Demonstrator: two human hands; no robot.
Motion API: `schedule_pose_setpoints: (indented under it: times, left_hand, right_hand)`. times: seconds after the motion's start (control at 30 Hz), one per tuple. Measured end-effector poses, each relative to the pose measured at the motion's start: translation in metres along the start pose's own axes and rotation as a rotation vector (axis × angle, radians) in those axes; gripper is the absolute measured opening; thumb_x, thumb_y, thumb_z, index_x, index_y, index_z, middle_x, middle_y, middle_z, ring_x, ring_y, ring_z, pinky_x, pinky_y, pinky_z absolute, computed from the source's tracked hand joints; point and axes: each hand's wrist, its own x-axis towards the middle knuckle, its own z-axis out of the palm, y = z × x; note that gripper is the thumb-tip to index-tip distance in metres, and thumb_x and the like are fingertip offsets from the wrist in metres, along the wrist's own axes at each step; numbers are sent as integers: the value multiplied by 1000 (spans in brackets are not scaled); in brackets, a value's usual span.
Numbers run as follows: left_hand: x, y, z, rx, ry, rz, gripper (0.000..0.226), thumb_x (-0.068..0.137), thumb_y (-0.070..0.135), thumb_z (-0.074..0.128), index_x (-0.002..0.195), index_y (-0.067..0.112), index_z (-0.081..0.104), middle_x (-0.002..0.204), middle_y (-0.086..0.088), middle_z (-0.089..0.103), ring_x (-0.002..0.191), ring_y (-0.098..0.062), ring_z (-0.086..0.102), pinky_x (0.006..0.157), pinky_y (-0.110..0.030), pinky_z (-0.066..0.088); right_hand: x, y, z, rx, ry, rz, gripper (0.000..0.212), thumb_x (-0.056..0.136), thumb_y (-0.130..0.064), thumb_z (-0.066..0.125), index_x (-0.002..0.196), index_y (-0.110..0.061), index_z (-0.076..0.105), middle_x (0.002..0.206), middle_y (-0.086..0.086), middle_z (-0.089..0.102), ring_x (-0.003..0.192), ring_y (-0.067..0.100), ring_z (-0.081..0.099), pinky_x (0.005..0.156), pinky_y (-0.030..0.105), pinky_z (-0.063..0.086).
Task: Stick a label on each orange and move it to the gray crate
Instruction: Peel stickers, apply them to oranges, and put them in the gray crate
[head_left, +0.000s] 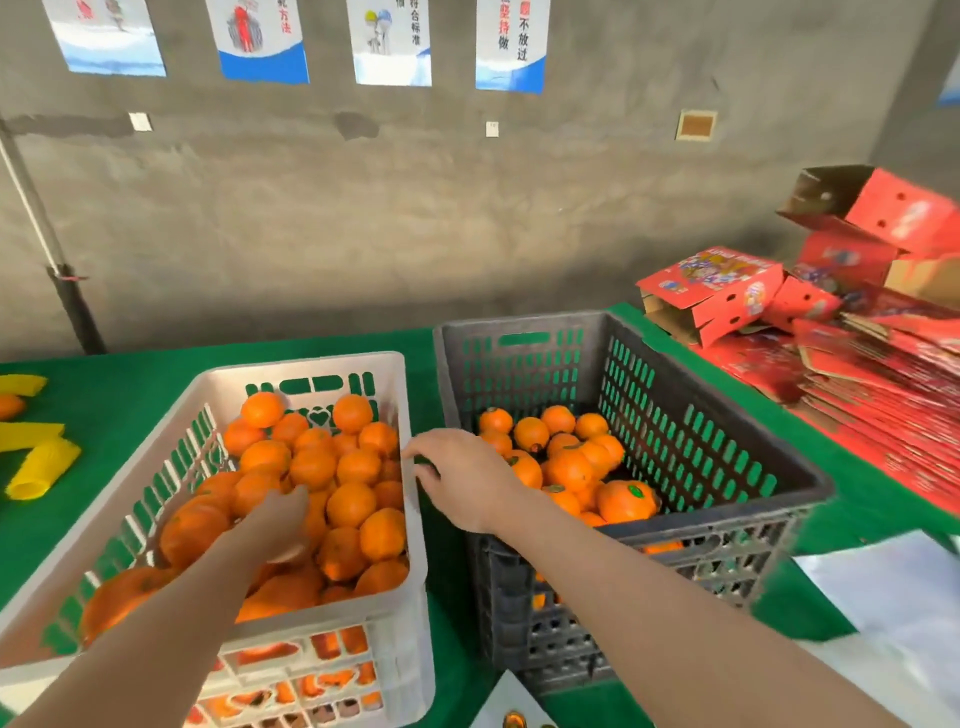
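A white crate (415, 582) and a gray crate (727, 400) are set side by side on a green cloth (114, 395), the white one at the left and the gray one at the right, with a narrow gap between them. The white crate is heaped with oranges (337, 467). A thinner layer of fruit (569, 470) is seen low in the gray crate, gathered toward its near left part. A green label (635, 490) is carried on top of the nearest piece; marks on the others are too small to be told.

The left hand (283, 525) is laid palm down on the pile in the white crate, near its middle, with the fingers bent over it. The view is blurred there, so whether an orange is grasped cannot be told. The right hand (462, 483) is held over the gray crate's left rim and the gap. Its fingers are stretched left toward the white crate's right rim; nothing is seen in it, and it is released.

Yellow sleeves (41, 467) and a lone orange (8, 406) are seen at the left edge of the cloth. Red cartons (711, 293) are piled at the far right, beyond the gray crate. A white sheet (883, 592) is spread at the near right. Posters (262, 47) are fixed on the gray wall behind.
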Motion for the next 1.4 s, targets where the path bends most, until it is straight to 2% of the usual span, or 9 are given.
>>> schedule_pose_setpoints:
  times: [0.1, 0.2, 0.37, 0.53, 0.73, 0.97, 1.1, 1.23, 1.4]
  left_hand:
    - [-12, 14, -19, -315, 91, -16, 34, 73, 16, 78, 90, 8, 50, 96, -12, 55, 87, -26, 56, 67, -33, 44]
    - [-45, 29, -46, -733, 222, -10, 67, 70, 16, 84, 125, 12, 46, 121, -15, 53, 108, -33, 53, 78, -38, 42]
    - [-155, 51, -64, -1065, 143, 397, 62, 52, 29, 86, 105, 48, 60, 103, 16, 66, 92, -13, 66, 73, -36, 53]
    - [-224, 70, -20, -1076, -111, 430, 73, 36, 47, 85, 106, 43, 63, 105, 7, 67, 94, -16, 66, 76, -37, 54]
    - [-226, 91, 70, -1190, -379, 7, 83, 29, 43, 79, 104, 12, 65, 98, -9, 73, 104, -32, 63, 96, -44, 46]
    - [-209, 101, 106, -1257, -601, 7, 100, 36, 51, 86, 121, 7, 59, 123, -15, 63, 115, -30, 58, 107, -45, 39]
    - [-203, 110, 113, -1398, -642, -55, 91, 42, 40, 84, 123, 13, 52, 118, -15, 65, 110, -31, 62, 92, -41, 49]
    - [-203, 115, 113, -1394, -709, -35, 99, 36, 44, 90, 123, 14, 53, 114, -15, 68, 104, -30, 66, 79, -36, 54]
    - [-202, 119, 114, -1260, -686, -44, 96, 42, 43, 82, 127, 14, 49, 121, -13, 62, 111, -29, 59, 89, -35, 51]
  right_hand:
    - [-25, -16, -10, 34, 222, -142, 19, 95, -11, 49, 105, -4, 64, 102, 12, 66, 96, 25, 58, 86, 38, 49]
    - [-81, -29, 0, 253, 328, -278, 15, 91, -11, 53, 100, -8, 64, 91, 7, 67, 86, 20, 59, 79, 24, 46]
    - [-178, 15, 57, 271, -98, 176, 16, 89, -12, 51, 92, -11, 67, 89, 1, 67, 83, 11, 58, 74, 20, 45]
    - [-203, 47, 88, 390, -209, 501, 12, 81, 2, 60, 84, -7, 68, 82, -8, 61, 84, 11, 58, 85, 25, 46]
    - [-200, 34, 85, 757, -19, 591, 52, 81, 26, 40, 55, -10, 66, 52, -2, 55, 58, 18, 49, 49, 21, 41]
    - [-215, 33, 73, 779, -22, 661, 25, 81, 15, 62, 84, -8, 73, 79, -4, 66, 76, 6, 61, 74, 14, 49]
    - [-226, 32, 67, 639, -19, 601, 13, 83, -6, 71, 89, -16, 75, 75, -15, 64, 69, -6, 56, 69, 8, 44]
    - [-237, 29, 65, 540, 8, 525, 10, 83, -10, 71, 80, -20, 71, 81, -10, 67, 71, 5, 53, 71, 14, 45]
    - [-249, 29, 70, 570, 85, 561, 23, 82, -4, 70, 72, -25, 66, 106, -11, 55, 111, 0, 46, 98, 18, 32]
